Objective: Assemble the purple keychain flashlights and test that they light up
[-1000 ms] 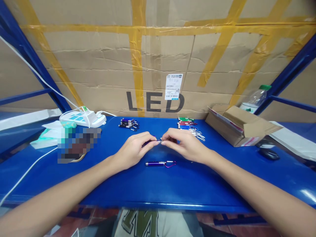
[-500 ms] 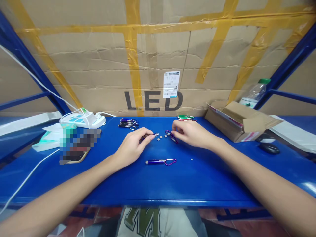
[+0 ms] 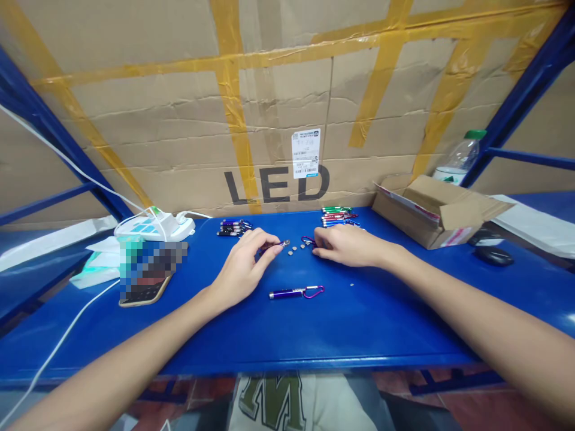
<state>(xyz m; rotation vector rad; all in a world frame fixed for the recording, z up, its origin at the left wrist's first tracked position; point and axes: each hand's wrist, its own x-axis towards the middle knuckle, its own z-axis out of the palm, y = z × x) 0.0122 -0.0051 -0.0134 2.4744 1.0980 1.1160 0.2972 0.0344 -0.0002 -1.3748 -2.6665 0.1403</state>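
Note:
My left hand (image 3: 247, 260) pinches a small purple tube with a metal end (image 3: 284, 243) between thumb and fingertips; most of it is hidden in the fingers. My right hand (image 3: 344, 244) is closed at a purple carabiner clip (image 3: 308, 240), whose other end is covered by the fingers. Between the hands lie a few small round button cells (image 3: 290, 252) on the blue table. Nearer to me rests a whole purple mini flashlight (image 3: 286, 294) with its pinkish carabiner pointing right. A tiny pale piece (image 3: 351, 284) lies to its right.
Dark and blue mini flashlights (image 3: 231, 227) are grouped at the back left, with green, red and blue ones (image 3: 336, 215) behind my right hand. At left are a power strip (image 3: 179, 228) and a phone (image 3: 157, 290); at right an open carton (image 3: 462, 209) and a black mouse (image 3: 494, 255).
The view has shifted slightly. My right hand has moved down over the carabiner, covering more of it, and the blue flashlights behind show. My left hand keeps its pinch.

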